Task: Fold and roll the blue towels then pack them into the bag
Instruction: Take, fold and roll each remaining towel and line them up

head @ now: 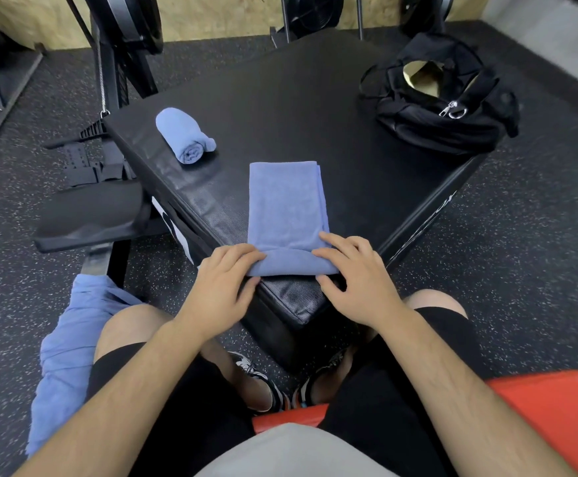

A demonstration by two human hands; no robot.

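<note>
Beside the left knee, loose blue towels [71, 339]; speckled gym floor [521, 270] all around. At the near corner of the black padded counter [315, 108], left hand [219, 280] and right hand [356, 273] curl over the rolled end of a folded blue towel [284, 208], long axis pointing straight away. Farther left, a rolled towel [184, 137]. Far right, unzipped black bag [452, 125], tan inside.

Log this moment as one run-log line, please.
step: rolling | left hand, right hand: pinch folded towel end | rolled towel: on box | bag: open
</note>
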